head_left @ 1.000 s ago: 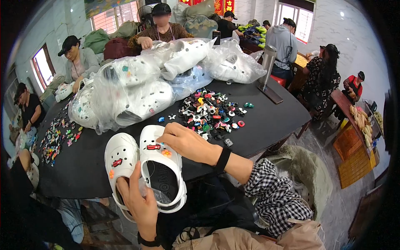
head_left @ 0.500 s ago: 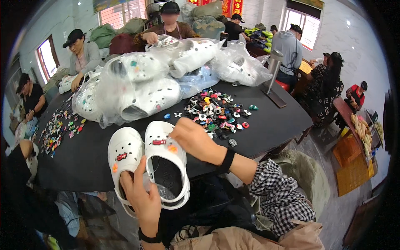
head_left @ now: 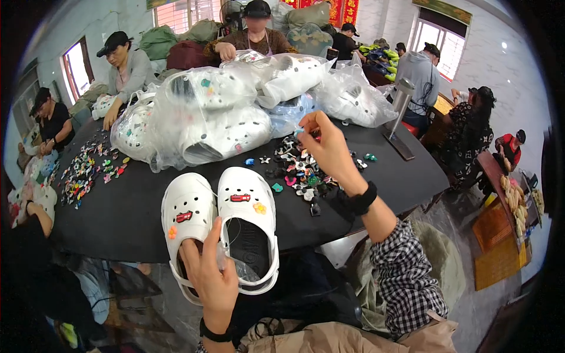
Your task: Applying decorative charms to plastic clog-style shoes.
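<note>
Spreading across most of the view, the round black counter (head_left: 135,217) carries everything in hand, with other people seated around its far and left edges. Behind the working area lies a heap of clear plastic bags (head_left: 235,106) stuffed with white clogs, and a grey upright stand (head_left: 399,109) rises at the counter's right side. At the near edge sits a pair of white clogs (head_left: 220,226), side by side, toes pointing away, each bearing a small red car charm, with an orange charm on the left shoe and a yellow-orange flower charm on the right one. The left hand (head_left: 209,279) comes up from below and rests on the heel end of the pair, fingers spread between the two shoes, its grip loose rather than closed, touching thin clear plastic film there. Just beyond the right clog lies a scatter of small coloured shoe charms (head_left: 297,173); a second, wider scatter (head_left: 88,170) lies well apart on the counter's left. The right hand (head_left: 326,147), wearing a black wristband, hovers over the near scatter with thumb and forefinger pinched shut on a tiny charm (head_left: 298,132), pale blue as far as can be told.
</note>
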Motion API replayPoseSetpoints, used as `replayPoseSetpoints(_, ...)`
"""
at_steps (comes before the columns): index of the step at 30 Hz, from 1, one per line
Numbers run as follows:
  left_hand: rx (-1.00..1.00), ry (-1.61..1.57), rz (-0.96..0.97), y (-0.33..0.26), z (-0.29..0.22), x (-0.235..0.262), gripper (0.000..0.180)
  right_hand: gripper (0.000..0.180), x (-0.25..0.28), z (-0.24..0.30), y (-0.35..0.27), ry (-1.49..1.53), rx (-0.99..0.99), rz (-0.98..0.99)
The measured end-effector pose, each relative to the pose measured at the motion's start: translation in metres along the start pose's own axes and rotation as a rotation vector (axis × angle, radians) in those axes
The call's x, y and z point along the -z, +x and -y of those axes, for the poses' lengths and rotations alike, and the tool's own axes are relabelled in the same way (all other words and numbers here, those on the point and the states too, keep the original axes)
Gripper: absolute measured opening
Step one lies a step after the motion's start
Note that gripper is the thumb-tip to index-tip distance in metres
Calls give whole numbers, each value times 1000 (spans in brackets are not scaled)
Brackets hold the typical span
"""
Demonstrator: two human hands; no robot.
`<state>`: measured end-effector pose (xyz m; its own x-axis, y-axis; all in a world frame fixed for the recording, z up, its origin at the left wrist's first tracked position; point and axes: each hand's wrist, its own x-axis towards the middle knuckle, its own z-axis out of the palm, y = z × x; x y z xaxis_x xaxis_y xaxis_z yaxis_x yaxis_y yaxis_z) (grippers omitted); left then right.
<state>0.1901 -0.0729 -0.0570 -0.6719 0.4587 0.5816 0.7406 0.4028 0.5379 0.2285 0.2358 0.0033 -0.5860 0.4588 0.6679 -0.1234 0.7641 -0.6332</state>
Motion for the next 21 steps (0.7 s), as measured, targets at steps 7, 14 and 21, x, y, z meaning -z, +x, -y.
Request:
replayPoseSetpoints(7, 29, 4, 33, 1, -4, 0, 67, 14, 59, -36, 29, -440, 69, 177)
replayPoseSetpoints(14, 50, 6, 49, 1, -5, 1, 64, 33, 100, -84, 13, -558, 100, 483)
replayPoseSetpoints(21, 22, 83, 26, -5, 0, 0, 60, 37, 85, -27, -46, -420, 284, 524)
